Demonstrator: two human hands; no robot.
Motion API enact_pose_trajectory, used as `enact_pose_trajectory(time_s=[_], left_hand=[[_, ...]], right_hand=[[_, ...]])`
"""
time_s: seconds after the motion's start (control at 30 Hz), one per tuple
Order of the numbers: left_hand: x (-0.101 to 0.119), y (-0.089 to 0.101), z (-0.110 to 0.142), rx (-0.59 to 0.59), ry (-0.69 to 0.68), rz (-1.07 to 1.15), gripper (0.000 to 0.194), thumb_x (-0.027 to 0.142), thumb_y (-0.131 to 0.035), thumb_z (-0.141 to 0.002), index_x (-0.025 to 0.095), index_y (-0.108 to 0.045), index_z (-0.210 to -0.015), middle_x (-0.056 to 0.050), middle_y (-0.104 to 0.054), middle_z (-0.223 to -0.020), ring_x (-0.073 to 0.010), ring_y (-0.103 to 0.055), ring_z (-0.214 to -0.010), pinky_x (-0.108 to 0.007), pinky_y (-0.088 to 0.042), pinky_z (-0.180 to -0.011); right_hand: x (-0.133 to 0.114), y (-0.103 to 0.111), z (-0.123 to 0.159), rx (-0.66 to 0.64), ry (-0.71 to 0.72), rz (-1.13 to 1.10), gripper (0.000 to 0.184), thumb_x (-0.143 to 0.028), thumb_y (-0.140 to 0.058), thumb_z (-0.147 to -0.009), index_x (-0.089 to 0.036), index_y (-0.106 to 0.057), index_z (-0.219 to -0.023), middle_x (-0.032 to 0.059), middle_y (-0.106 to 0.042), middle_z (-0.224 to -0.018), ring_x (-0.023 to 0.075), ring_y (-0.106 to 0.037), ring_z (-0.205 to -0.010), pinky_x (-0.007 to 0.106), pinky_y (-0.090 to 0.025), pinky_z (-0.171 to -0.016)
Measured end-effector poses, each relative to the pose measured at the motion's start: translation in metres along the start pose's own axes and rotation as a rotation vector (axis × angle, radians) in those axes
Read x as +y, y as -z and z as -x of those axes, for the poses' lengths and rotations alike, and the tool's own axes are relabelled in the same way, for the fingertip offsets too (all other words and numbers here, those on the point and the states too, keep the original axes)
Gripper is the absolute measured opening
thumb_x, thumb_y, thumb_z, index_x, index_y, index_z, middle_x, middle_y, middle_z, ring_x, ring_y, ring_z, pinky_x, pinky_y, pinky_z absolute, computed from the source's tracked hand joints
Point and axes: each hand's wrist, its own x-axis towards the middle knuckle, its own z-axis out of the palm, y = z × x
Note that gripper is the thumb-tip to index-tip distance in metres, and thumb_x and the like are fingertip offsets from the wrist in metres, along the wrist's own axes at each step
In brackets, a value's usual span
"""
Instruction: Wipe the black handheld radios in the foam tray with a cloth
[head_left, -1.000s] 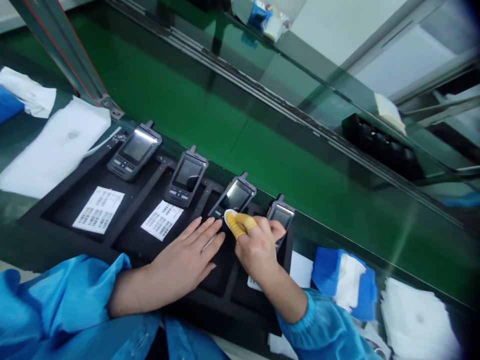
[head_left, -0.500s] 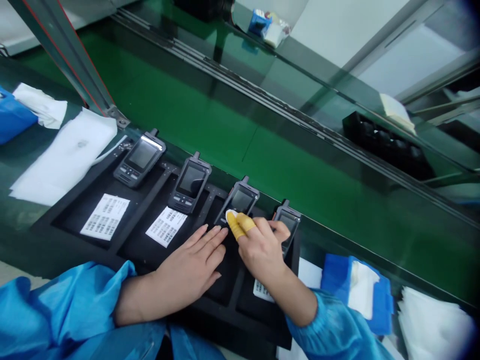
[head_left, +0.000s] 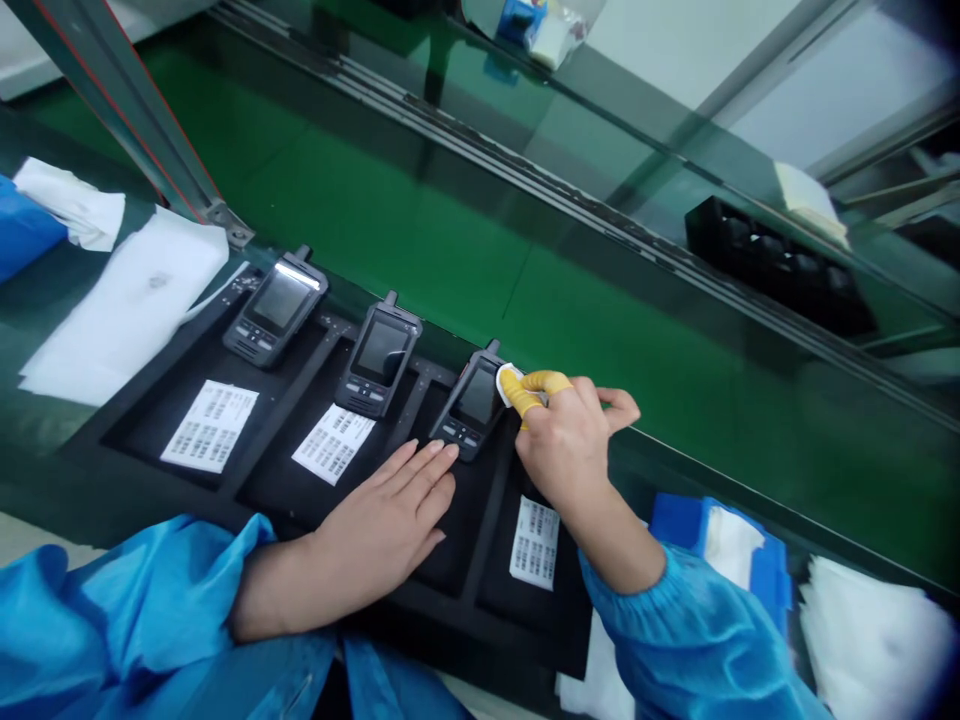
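My right hand (head_left: 566,435), with yellow covers on its fingers, pinches a small white wipe (head_left: 505,382) against the upper right edge of the third walkie-talkie (head_left: 476,395). My left hand (head_left: 382,535) lies flat with fingers stretched out, the tips at that device's lower end. Two more walkie-talkies, one at the far left (head_left: 274,312) and one in the middle (head_left: 379,355), lie in compartments of a black tray (head_left: 289,405). Barcode sheets lie below them, and another barcode sheet (head_left: 534,543) is in the right compartment. My right hand covers the place of the fourth walkie-talkie.
White sheets (head_left: 124,310) and a blue pack of wipes (head_left: 26,230) lie at the left. At the right are a blue box (head_left: 679,520) and a stack of white cloths (head_left: 870,640). A metal post (head_left: 127,110) rises at the tray's far left corner.
My right hand has moved the wipe from the third walkie-talkie's lower keys up to the upper right edge of its screen. My left hand stays nearly in place.
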Motion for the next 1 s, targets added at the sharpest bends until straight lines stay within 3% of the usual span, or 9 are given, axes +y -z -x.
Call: enact_pose_trajectory(time_s=[0.27,0.6,0.87,0.93,1.0], left_hand=[[-0.002,-0.006,0.0,0.029,-0.006,0.024,0.038,0.029,-0.048,-0.089,0.008,-0.053,-0.12,-0.018,-0.045,-0.14,-0.0258,-0.039,-0.133,-0.041,-0.023,-0.114],[0.001,0.0,0.002,0.018,0.016,-0.064,0.03,0.03,-0.058,-0.085,0.008,-0.061,-0.105,-0.021,-0.051,-0.134,-0.0293,-0.047,-0.127,-0.045,-0.03,-0.11],[0.003,0.013,0.018,0.065,0.059,-0.074,0.033,0.03,-0.052,-0.09,0.006,-0.06,-0.11,-0.021,-0.054,-0.13,-0.0302,-0.048,-0.125,-0.055,-0.02,-0.112],[-0.001,0.019,0.025,0.095,0.07,-0.036,0.029,0.028,-0.048,-0.092,0.008,-0.062,-0.109,-0.02,-0.054,-0.131,-0.0289,-0.049,-0.125,-0.056,-0.018,-0.113],[-0.006,0.025,0.031,0.124,0.072,-0.008,0.028,0.025,-0.044,-0.093,0.009,-0.064,-0.104,-0.019,-0.055,-0.13,-0.0283,-0.051,-0.123,-0.056,-0.018,-0.113]], right_hand=[[-0.038,0.015,0.045,0.001,0.125,-0.195,0.028,-0.003,-0.05,-0.075,-0.023,-0.068,-0.081,0.0,-0.067,-0.093,0.0158,-0.048,-0.088,0.039,-0.021,-0.087],[-0.022,-0.002,-0.014,0.044,0.036,0.037,0.026,-0.005,-0.05,-0.079,-0.022,-0.067,-0.07,0.0012,-0.066,-0.09,0.0185,-0.043,-0.086,0.039,-0.016,-0.083],[-0.062,0.021,0.036,-0.021,0.264,-0.131,0.021,-0.008,-0.055,-0.079,-0.025,-0.068,-0.079,-0.0026,-0.067,-0.085,0.0161,-0.044,-0.087,0.04,-0.016,-0.088],[-0.058,0.021,0.04,0.005,0.249,-0.153,0.023,-0.007,-0.055,-0.078,-0.026,-0.068,-0.077,-0.0031,-0.067,-0.086,0.0157,-0.045,-0.087,0.04,-0.017,-0.087],[-0.047,0.017,0.037,0.06,0.14,-0.111,0.027,-0.004,-0.053,-0.076,-0.026,-0.068,-0.079,-0.002,-0.068,-0.089,0.0161,-0.045,-0.086,0.039,-0.018,-0.084]])
